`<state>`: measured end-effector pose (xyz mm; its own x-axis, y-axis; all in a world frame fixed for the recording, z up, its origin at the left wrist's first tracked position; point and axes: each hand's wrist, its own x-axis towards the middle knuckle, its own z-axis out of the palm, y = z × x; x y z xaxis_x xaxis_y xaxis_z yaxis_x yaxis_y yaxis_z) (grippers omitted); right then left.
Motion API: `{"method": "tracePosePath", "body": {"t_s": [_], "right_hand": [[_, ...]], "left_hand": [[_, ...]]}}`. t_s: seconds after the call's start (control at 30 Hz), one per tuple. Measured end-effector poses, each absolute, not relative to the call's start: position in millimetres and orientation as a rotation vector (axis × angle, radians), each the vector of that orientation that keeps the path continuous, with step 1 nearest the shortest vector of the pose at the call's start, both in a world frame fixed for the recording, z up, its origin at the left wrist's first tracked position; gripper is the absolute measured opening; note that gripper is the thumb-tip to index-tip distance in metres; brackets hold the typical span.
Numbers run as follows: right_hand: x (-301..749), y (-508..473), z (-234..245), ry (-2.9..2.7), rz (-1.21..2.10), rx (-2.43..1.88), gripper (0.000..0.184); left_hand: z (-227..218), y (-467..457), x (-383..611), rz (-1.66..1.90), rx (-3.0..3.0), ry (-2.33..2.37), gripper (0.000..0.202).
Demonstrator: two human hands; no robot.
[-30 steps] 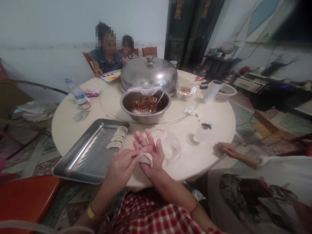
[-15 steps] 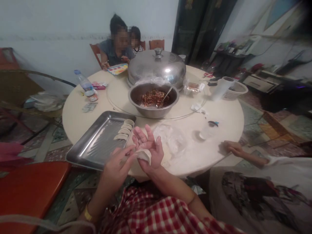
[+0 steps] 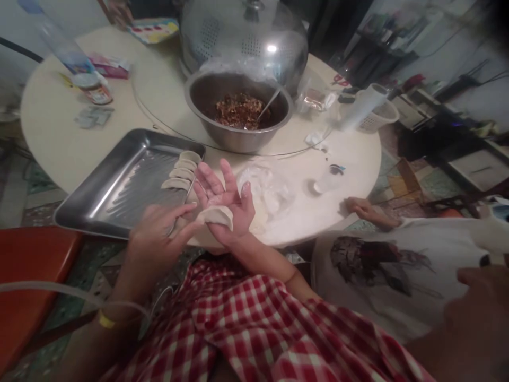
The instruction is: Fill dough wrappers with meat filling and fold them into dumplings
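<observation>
A pale, half-moon dumpling (image 3: 218, 215) lies against the heel of my right palm, above the table's near edge. My left hand (image 3: 156, 233) is closed, thumb and finger pinching the dumpling's left end. Palm up, my right hand (image 3: 227, 197) has its fingers spread. Left of it stands a shallow metal tray (image 3: 119, 180), with a row of several folded dumplings (image 3: 183, 172) along its right side. Beyond my hands, a steel bowl (image 3: 238, 139) holds a dark chopped filling (image 3: 238, 110) with a spoon (image 3: 270, 102) in it.
A large domed steel lid (image 3: 242, 37) stands behind the bowl. Clear plastic (image 3: 270, 185) and a small container (image 3: 328, 180) lie to the right. Another person's hand (image 3: 363, 208) touches the table's right edge. A bottle (image 3: 59, 42) and jar (image 3: 93, 87) are at left.
The view has tilted down and come closer, so the people across the table are mostly out of frame. My hands keep nearly the same hold. A blurred arm now shows at lower right.
</observation>
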<state>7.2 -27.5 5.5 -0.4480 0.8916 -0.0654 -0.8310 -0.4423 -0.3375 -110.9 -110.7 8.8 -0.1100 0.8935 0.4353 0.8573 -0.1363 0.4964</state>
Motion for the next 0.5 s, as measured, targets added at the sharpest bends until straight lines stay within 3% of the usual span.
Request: {"method": "tracePosePath", "body": {"t_s": [0.17,0.33,0.5], "right_hand": [[3.9,-30.6,4.9,-0.298,2.048,-0.310,0.051],[-0.5,-32.3,-1.0,-0.338,2.079,-0.283,0.060],[-3.4,-32.5,-5.8,-0.354,2.055,-0.269,0.048]], "left_hand": [[17.3,-105.0,-112.9,1.078,2.322,1.896,0.016],[16.8,-100.9,-113.2,0.977,2.336,1.928,0.018],[12.3,-101.0,-117.2,1.017,2.493,1.922,0.011]]}}
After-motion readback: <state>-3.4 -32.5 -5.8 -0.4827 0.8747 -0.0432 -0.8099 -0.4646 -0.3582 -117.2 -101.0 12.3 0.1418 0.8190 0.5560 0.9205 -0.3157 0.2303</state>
